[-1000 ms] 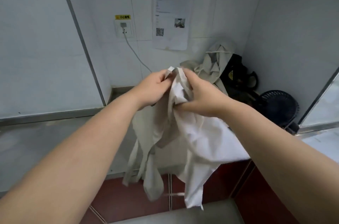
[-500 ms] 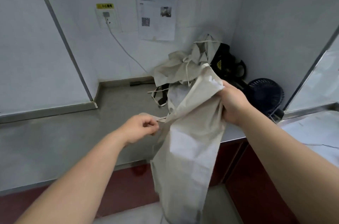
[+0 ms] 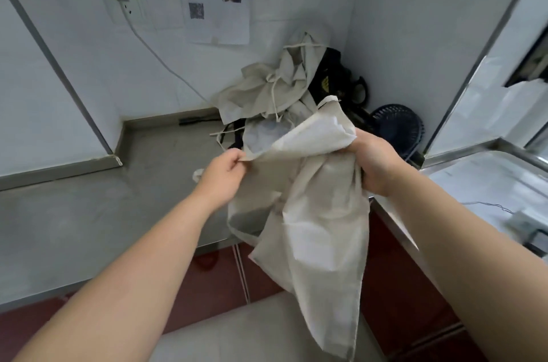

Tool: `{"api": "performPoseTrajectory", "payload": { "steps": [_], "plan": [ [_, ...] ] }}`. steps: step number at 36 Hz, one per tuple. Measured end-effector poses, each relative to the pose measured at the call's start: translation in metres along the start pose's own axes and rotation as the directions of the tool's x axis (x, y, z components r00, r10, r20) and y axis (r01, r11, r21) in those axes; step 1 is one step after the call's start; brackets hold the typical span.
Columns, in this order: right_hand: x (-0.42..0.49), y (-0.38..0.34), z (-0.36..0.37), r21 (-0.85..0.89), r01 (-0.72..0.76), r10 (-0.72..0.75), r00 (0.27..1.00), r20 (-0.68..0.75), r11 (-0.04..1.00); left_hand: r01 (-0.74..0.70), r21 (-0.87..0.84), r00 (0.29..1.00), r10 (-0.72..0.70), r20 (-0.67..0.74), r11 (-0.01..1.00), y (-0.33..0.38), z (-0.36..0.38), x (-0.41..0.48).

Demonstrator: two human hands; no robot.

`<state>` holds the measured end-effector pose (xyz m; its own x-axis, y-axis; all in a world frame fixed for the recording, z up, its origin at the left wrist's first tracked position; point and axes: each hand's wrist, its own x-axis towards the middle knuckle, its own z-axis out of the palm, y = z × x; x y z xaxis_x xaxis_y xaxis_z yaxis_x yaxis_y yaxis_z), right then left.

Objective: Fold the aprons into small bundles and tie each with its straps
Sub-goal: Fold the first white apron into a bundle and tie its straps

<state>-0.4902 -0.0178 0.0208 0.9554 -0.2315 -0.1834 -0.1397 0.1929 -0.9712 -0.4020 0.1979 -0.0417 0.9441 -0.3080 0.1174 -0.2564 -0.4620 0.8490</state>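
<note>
Left hand (image 3: 221, 175) pinches an edge of the cream cloth apron (image 3: 311, 207); right hand (image 3: 372, 161) keeps a closed grip on its bunched top above the grey table (image 3: 74, 213).

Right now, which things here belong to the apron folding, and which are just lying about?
Job: held apron, pinched by left hand and gripped by right hand; apron pile in the corner.
Lying about: dark fan, wall notice, socket with cable.

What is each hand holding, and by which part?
Both hold one beige cloth apron: left hand pinches its upper edge, right hand grips bunched fabric.
</note>
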Motion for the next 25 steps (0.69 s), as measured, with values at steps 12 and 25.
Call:
{"api": "performPoseTrajectory", "payload": {
  "steps": [12, 25],
  "plan": [
    [-0.005, 0.011, 0.044, -0.878, 0.372, -0.143, 0.928, 0.344, 0.302, -0.291, 0.104, 0.92, 0.248, 0.303, 0.951, 0.071, -0.008, 0.009],
    [0.015, 0.002, 0.031, -0.45, 0.151, -0.142, 0.988, 0.054, 0.88, 0.119, -0.045, 0.989, -0.114, 0.091, 0.992, -0.002, -0.04, -0.023]
  ]
}}
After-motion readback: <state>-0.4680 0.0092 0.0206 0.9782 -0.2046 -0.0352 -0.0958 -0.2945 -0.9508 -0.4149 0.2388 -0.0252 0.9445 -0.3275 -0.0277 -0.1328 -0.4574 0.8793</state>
